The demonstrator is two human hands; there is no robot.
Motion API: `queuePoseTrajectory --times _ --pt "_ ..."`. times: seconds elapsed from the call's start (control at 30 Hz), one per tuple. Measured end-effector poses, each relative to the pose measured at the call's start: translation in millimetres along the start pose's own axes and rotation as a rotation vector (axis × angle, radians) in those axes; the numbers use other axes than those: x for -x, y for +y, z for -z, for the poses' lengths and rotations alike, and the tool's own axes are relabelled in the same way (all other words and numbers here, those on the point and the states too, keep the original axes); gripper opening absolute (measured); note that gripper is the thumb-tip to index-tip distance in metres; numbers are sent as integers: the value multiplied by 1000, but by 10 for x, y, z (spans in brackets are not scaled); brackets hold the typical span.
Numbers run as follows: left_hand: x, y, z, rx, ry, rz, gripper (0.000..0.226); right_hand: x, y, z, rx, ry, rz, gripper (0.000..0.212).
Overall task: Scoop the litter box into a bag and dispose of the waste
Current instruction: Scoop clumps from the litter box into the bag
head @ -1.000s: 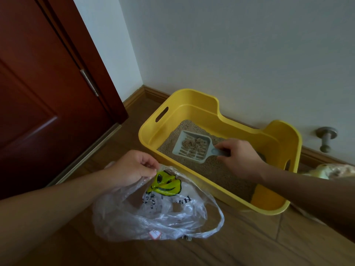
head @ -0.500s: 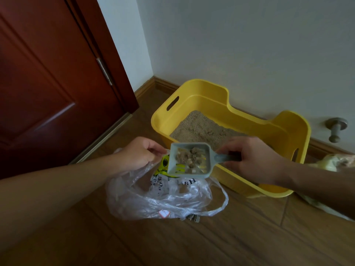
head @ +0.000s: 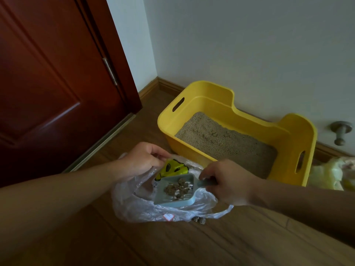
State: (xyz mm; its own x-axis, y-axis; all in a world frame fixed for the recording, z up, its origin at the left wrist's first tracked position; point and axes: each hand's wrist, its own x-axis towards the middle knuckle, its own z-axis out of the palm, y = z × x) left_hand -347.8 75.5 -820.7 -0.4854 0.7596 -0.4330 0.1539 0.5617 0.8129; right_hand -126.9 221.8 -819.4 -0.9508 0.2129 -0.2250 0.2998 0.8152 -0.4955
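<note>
The right hand (head: 226, 181) reaches in from the right, fingers curled around the handle of the pale blue scoop (head: 175, 191), which holds brown clumps (head: 177, 188) over the clear plastic bag (head: 146, 204). The left hand (head: 142, 160) pinches the bag's upper edge, holding it up beside the yellow litter box (head: 201, 93) on the wooden floor (head: 211, 244).

The litter box (head: 240, 104) is set against the wall (head: 249, 45), right of the door (head: 48, 83). The bag (head: 138, 206) is laid before it, with the scoop (head: 163, 198) held over it, clumps (head: 177, 187) inside. A few bits (head: 199, 220), possibly litter, are seen just before the bag.
</note>
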Motion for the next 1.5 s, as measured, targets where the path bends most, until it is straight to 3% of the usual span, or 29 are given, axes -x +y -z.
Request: queuePoseTrajectory --times 0.67,1.0,1.23,1.5 --pt "-140 -198 139 -7 -1 -16 28 -260 76 -283 60 -53 32 26" --pt "-99 -175 143 75 28 62 28 -45 -4 -62 -196 -60 -55 26" --pt "-63 19 115 120 13 77 27 272 129 272 -296 102 -8 17" --pt "-53 220 -23 61 4 16 25 499 310 589 -89 331 -97 23"
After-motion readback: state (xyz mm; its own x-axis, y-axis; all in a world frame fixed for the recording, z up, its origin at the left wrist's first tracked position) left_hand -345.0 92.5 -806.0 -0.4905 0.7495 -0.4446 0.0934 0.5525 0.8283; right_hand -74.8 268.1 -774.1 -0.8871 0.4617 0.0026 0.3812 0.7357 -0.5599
